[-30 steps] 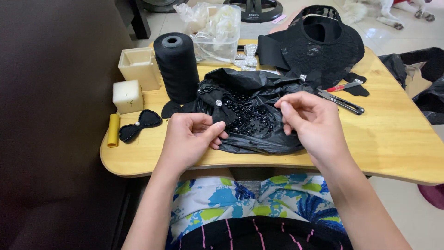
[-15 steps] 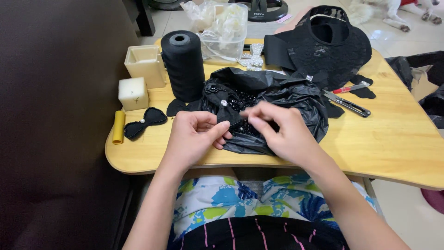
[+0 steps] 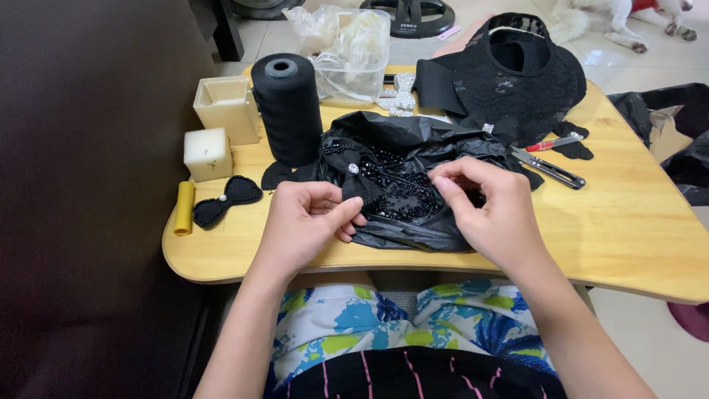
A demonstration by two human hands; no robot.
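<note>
Compared with half a second back, the right hand [image 3: 493,214] has pulled a little away from the left hand [image 3: 309,222], so the two that were nearly touching now sit apart over the near part of the small wooden table [image 3: 635,236]. The left hand's thumb and forefinger are pinched together, though whatever they grip is too small to make out; the right hand's fingers curl down toward the beads, and I cannot tell whether they have hold of anything. Between and just beyond them lies the black plastic bag [image 3: 413,140], opened out flat with a heap of black beads [image 3: 399,188] in it and one small silver stud [image 3: 354,168] near its left side. The bag's near edge comes close to the table's front rim, above the person's patterned lap. Bare wood lies open to the right, past the black-handled cutter [image 3: 550,167] and a red-handled tool [image 3: 552,142]. To the left, near the edge, sit a yellow thread roll [image 3: 183,208] and a black bow [image 3: 226,199] with a pearl at its middle. Farther back stand a white cube candle [image 3: 207,154], an open cream square box [image 3: 226,109] that looks empty, and a tall black thread cone [image 3: 288,109]. At the far edge a clear plastic container [image 3: 353,55] holds pale, crumpled pieces, a beaded bow [image 3: 402,98] lies beside it, and a black lace garment [image 3: 509,85] lies to the right.
</note>
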